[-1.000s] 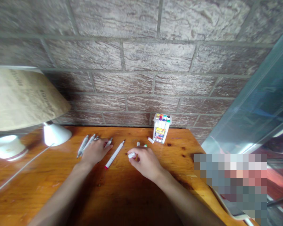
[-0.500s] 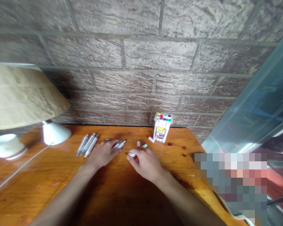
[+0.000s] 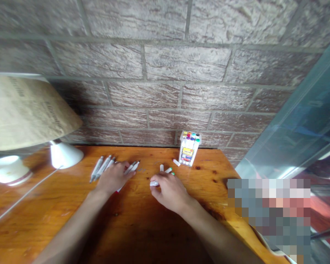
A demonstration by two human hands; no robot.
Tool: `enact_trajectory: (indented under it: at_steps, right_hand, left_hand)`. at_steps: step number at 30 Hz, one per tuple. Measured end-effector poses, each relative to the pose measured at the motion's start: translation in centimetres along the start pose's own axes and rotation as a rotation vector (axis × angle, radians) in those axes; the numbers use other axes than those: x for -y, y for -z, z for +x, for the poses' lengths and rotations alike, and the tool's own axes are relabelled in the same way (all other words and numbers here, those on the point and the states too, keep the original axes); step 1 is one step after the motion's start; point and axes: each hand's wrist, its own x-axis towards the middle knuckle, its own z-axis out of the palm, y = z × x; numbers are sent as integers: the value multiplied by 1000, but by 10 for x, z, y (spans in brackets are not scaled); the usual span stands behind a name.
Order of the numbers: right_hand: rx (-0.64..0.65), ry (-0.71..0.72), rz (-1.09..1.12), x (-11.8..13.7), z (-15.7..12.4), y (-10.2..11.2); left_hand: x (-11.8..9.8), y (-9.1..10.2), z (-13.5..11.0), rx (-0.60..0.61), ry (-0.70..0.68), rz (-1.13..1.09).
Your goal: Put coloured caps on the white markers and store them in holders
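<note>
My left hand (image 3: 112, 178) is closed around a few grey-white markers (image 3: 132, 167) lying low over the wooden table, their ends poking out past my fingers. Just left of it, several more markers (image 3: 100, 167) lie side by side at a slant. My right hand (image 3: 170, 189) pinches a white marker (image 3: 154, 183), of which only the end shows. Beyond its knuckles lie a short white marker (image 3: 161, 167) and green-tipped markers (image 3: 168, 170), partly hidden by the hand.
A clear case of coloured markers (image 3: 187, 150) stands near the wall, with a loose white marker (image 3: 176, 162) beside it. On the left are a lamp (image 3: 66, 156), its cord (image 3: 27, 196) and a white cup (image 3: 9, 170). A brick wall (image 3: 165, 95) rises behind the table (image 3: 126, 220).
My left hand has slid left with its markers, towards the row of markers, now covering part of it. My right hand stays nearly in place, dipping slightly.
</note>
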Motion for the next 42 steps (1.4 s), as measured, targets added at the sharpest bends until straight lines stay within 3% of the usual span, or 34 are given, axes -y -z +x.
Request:
enact_trajectory:
  at_steps: [5, 12, 17, 21, 24, 26, 31, 37, 42]
  right_hand:
    - [36, 63, -81, -1, -2, -4]
    - [-13, 97, -100, -1, -1, -6]
    - [-86, 87, 45, -2, 2, -5]
    - [-169, 89, 245, -2, 4, 0]
    - [-239, 96, 350, -2, 5, 4]
    - [-278, 97, 409, -1, 5, 6]
    - [-315, 67, 609, 1, 5, 10]
    - [-243, 15, 994, 2, 7, 15]
    - [-196, -95, 1088, 1, 8, 17]
  left_hand:
    - [2, -1, 1, 4, -23, 41]
    - [3, 1, 2, -67, -29, 38]
    - [2, 3, 1, -26, -11, 64]
    - [0, 5, 2, -58, -33, 41]
    - [-10, 7, 1, -167, -153, -140]
    - [-20, 8, -2, -197, -232, -406]
    - [-45, 10, -13, 67, -366, -969]
    - [-49, 15, -19, 167, -328, -1258]
    - [-52, 15, -21, 115, -316, -1293]
